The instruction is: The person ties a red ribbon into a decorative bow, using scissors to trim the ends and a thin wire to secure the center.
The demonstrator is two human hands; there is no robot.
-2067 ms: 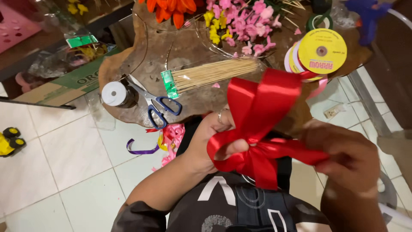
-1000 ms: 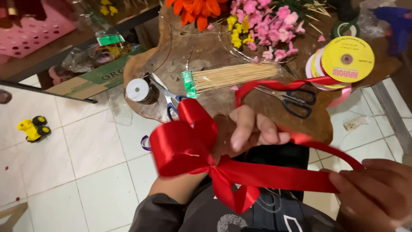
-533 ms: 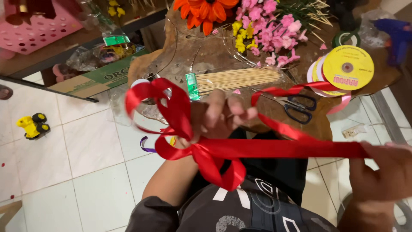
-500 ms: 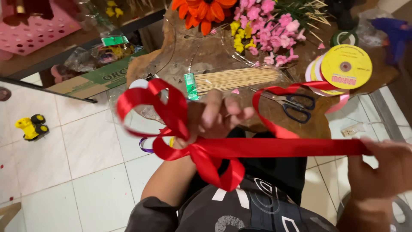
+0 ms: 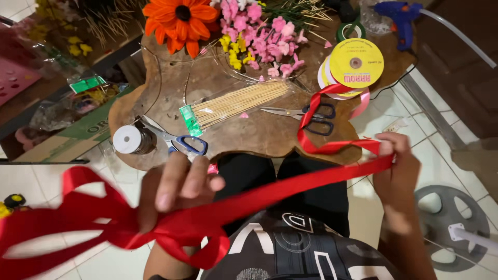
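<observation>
Left hand [image 5: 179, 189] at seven o'clock, fingers curled, clamps the blurred red satin ribbon bow [image 5: 93, 225]; right hand [image 5: 397, 173] at three o'clock pinches its taut tail.

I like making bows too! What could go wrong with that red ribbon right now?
The red ribbon is stretched tight between the left hand and right hand, so the loops beside the left hand might pull out or slip from the fingers. The ribbon also runs back over the black-handled scissors towards the yellow spool, so a hard tug could perhaps drag either across the wooden table.
</observation>
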